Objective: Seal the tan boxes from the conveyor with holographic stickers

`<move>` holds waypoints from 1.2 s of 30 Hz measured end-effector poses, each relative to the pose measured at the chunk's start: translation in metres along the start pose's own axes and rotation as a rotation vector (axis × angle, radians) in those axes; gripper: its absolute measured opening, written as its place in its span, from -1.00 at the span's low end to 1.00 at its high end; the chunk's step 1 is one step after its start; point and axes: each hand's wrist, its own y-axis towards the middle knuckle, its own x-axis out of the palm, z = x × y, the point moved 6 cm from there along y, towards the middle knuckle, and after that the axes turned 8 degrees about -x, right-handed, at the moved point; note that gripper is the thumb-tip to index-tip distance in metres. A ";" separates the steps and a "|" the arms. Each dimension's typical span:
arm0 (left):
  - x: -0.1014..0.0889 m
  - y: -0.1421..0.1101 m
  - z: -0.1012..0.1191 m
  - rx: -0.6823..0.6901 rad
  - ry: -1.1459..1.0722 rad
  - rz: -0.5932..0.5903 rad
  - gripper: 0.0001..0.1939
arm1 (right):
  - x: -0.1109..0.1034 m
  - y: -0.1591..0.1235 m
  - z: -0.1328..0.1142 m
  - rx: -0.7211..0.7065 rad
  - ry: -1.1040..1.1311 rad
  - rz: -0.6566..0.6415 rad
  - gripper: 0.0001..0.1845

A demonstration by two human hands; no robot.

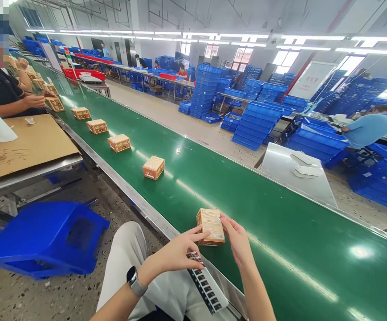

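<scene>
A small tan and orange cardboard box [210, 226] rests at the near edge of the green conveyor belt [280, 209]. My right hand [237, 240] grips its right side with the fingers closed on it. My left hand [176, 250], a smartwatch on its wrist, touches the box's left side with a fingertip and pinches a strip of small labels [207, 281] that hangs down over my lap. Several more boxes of the same kind, such as the nearest one [153, 167], lie in a row further up the belt.
A blue plastic stool [46, 238] stands on the floor at my left. A table topped with cardboard [22, 147] lies beyond it, where another person's arms [16, 101] handle boxes. Stacks of blue crates [256, 120] and other workers fill the far side.
</scene>
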 end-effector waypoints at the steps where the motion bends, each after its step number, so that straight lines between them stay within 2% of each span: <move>1: 0.002 0.000 0.001 -0.003 -0.005 -0.007 -0.93 | -0.001 -0.003 0.001 -0.002 -0.006 0.016 -0.50; 7: 0.017 0.005 0.008 0.036 -0.010 -0.030 -0.90 | -0.015 -0.016 0.001 -0.039 -0.101 0.106 -0.54; 11: 0.025 0.007 0.011 0.041 0.017 -0.042 -0.93 | -0.025 -0.021 -0.005 -0.072 -0.227 0.133 -0.56; 18: 0.039 0.010 0.019 0.065 0.032 -0.068 -0.92 | -0.034 -0.037 -0.018 -0.158 -0.450 0.253 -0.67; 24: 0.052 0.012 0.022 0.094 -0.035 -0.084 -0.91 | -0.044 -0.041 -0.023 -0.184 -0.515 0.319 -0.62; 27: 0.052 0.007 0.016 0.006 -0.137 -0.027 -0.89 | -0.059 -0.039 -0.026 -0.166 -0.559 0.365 -0.57; 31: 0.037 -0.010 -0.004 -0.274 -0.197 0.131 -0.83 | -0.069 -0.047 -0.038 -0.208 -0.628 0.360 -0.53; 33: 0.026 -0.018 -0.009 -0.347 -0.216 0.199 -0.78 | -0.060 -0.059 -0.047 -0.262 -0.655 0.291 -0.55; 36: 0.015 -0.024 -0.011 -0.379 -0.316 0.238 -0.74 | -0.026 -0.078 -0.058 -0.380 -0.658 0.050 -0.65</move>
